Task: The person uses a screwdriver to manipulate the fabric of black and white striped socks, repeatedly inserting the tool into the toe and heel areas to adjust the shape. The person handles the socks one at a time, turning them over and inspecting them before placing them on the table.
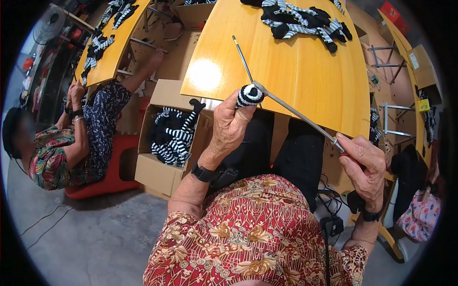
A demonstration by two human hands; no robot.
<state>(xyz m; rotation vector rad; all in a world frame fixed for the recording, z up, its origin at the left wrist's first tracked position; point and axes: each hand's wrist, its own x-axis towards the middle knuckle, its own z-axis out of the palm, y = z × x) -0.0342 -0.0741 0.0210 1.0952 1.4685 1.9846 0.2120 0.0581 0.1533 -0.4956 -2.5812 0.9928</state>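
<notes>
1. Left hand (229, 121), just off the near edge of the bench (286, 66): fingers curled snugly round a striped knit piece (250, 97), rounded end up.
2. Right hand (363, 159), off the bench's near right corner: thumb and fingers closed on the handle end of a metal rod (299, 114); far tip meets the knit.
3. Handling, by judgement: knit light, soft, yielding, unlikely to slip; best gripped round its body. Rod stiff, smooth; best held at the handle.
4. Bench: glossy yellow wood; a thin banded rod (242, 58) near its left edge, striped pieces (307, 20) heaped at its far end.
5. Left of bench: carton (157, 175) of striped pieces; beyond, a seated co-worker (57, 150), grey floor (95, 233).
</notes>
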